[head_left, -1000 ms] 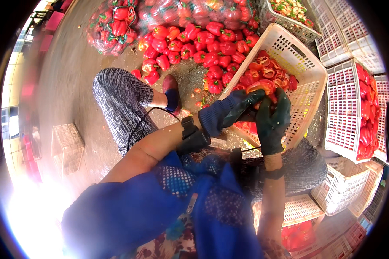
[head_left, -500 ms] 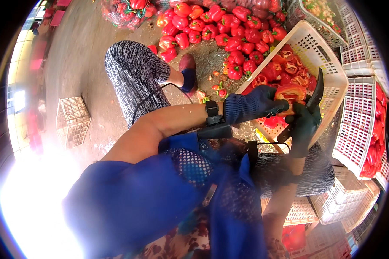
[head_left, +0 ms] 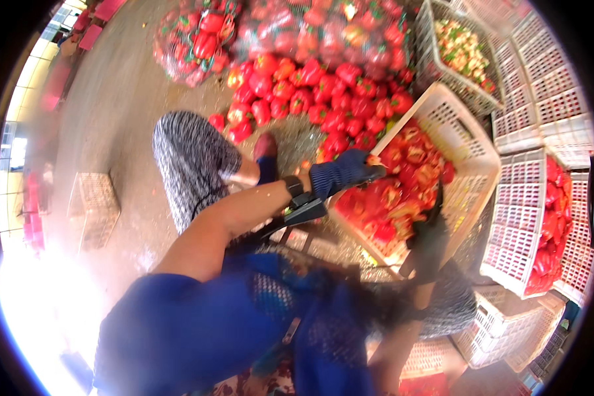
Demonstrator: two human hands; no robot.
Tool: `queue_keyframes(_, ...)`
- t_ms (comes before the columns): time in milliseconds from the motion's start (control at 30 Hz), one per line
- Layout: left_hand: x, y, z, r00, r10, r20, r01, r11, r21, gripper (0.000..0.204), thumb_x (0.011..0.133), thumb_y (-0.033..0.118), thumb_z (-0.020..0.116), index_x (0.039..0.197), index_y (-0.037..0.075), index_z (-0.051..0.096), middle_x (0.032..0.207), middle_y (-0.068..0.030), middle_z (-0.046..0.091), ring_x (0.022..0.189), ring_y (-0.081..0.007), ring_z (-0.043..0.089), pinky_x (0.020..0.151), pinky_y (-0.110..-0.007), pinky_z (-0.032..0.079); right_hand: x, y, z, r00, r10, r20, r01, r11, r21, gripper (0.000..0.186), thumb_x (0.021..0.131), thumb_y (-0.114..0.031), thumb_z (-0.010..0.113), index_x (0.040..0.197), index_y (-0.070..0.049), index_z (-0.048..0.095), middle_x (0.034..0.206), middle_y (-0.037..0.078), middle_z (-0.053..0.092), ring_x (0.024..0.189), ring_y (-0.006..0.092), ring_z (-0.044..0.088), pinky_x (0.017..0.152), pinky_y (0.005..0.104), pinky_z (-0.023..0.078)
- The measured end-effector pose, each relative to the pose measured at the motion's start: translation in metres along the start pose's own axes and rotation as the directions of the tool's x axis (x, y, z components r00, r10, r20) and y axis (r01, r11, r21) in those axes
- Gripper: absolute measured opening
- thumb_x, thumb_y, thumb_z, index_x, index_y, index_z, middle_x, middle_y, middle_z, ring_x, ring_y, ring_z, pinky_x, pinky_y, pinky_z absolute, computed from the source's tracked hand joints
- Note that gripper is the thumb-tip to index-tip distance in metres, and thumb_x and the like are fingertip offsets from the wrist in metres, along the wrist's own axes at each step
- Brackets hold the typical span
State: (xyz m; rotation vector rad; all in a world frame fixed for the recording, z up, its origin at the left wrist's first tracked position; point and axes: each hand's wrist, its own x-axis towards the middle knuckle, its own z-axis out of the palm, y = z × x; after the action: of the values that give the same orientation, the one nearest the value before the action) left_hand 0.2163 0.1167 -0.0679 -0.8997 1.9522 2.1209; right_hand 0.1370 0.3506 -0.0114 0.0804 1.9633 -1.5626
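My left hand (head_left: pixel 352 170), in a dark blue glove, is closed over the left edge of the crate of cut red peppers (head_left: pixel 475 185); a small pale-orange bit shows at its fingers, too small to name. My right hand (head_left: pixel 428 241), gloved and blurred, grips a dark knife (head_left: pixel 437 201), blade upward, at the crate's right part. Opened red pepper pieces (head_left: pixel 393 201) fill much of the crate below and between my hands.
Whole red peppers (head_left: pixel 300 99) lie heaped beyond my foot, before mesh sacks (head_left: pixel 317 33). A crate of pale trimmings (head_left: pixel 459 49) stands behind. Stacked white crates (head_left: pixel 515 204), some with red peppers, line the right; another crate (head_left: pixel 92 208) sits on the left floor.
My hands have moved apart: the left to the left, the right downward with the knife. The opened pepper they held together no longer shows between them. The whole view has shifted.
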Motion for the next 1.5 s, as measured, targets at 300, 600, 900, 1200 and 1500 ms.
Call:
queue_keyframes(300, 0.156, 0.143, -0.038, 0.784, 0.620, -0.038, -0.609, 0.778, 0.155, 0.019, 0.090, 0.022, 0.063, 0.104, 0.009, 0.064, 0.086, -0.0073, 0.064, 0.077, -0.0238, 0.063, 0.064, -0.034, 0.052, 0.024, -0.002, -0.002, 0.990, -0.143, -0.007, 0.139, 0.949, 0.282, 0.054, 0.098, -0.044, 0.045, 0.130, -0.002, 0.049, 0.095, 0.018, 0.066, 0.042, 0.0153, 0.046, 0.040, 0.0265, 0.038)
queue_keyframes(600, 0.096, -0.080, -0.079, 0.795, 0.540, -0.277, -0.234, 0.694, 0.680, 0.031, 0.086, 0.028, 0.061, 0.109, 0.008, 0.063, 0.100, -0.0176, 0.064, 0.096, -0.0338, 0.063, 0.080, -0.043, 0.051, 0.018, -0.005, 0.017, 0.955, 0.281, 0.095, -0.277, 0.733, 0.621, 0.052, 0.097, -0.039, 0.047, 0.141, -0.011, 0.045, 0.118, 0.009, 0.058, 0.073, 0.0119, 0.053, 0.050, 0.0202, 0.042)
queue_keyframes(900, 0.072, -0.217, -0.054, 0.953, 0.281, -0.117, 0.021, 0.322, 0.946, 0.055, 0.085, 0.025, 0.057, 0.138, 0.012, 0.049, 0.144, -0.0198, 0.042, 0.122, -0.0365, 0.052, 0.101, -0.046, 0.043, 0.032, -0.013, 0.057, 0.960, 0.185, 0.210, -0.255, 0.886, 0.386, 0.054, 0.100, -0.032, 0.047, 0.151, -0.018, 0.033, 0.118, 0.007, 0.059, 0.064, 0.0023, 0.046, 0.040, 0.0148, 0.033)
queue_keyframes(1200, 0.099, -0.172, -0.058, 0.993, 0.042, -0.106, 0.086, 0.342, 0.936, 0.060, 0.077, 0.020, 0.061, 0.136, 0.016, 0.050, 0.137, -0.0224, 0.043, 0.105, -0.0393, 0.057, 0.087, -0.049, 0.050, 0.046, -0.015, 0.071, 0.939, 0.265, 0.221, -0.335, 0.853, 0.400, 0.054, 0.101, -0.029, 0.047, 0.152, -0.020, 0.031, 0.119, 0.005, 0.060, 0.068, 0.0028, 0.051, 0.041, 0.0132, 0.036)
queue_keyframes(1500, 0.082, -0.208, -0.076, 0.950, 0.039, -0.311, 0.201, 0.687, 0.699, 0.051, 0.077, 0.031, 0.070, 0.119, 0.004, 0.057, 0.123, -0.0266, 0.052, 0.109, -0.0422, 0.057, 0.092, -0.046, 0.049, 0.045, -0.007, 0.057, 0.898, 0.249, 0.364, -0.411, 0.770, 0.488, 0.054, 0.101, -0.029, 0.048, 0.152, -0.021, 0.031, 0.116, 0.004, 0.061, 0.063, 0.0034, 0.052, 0.040, 0.0165, 0.037)
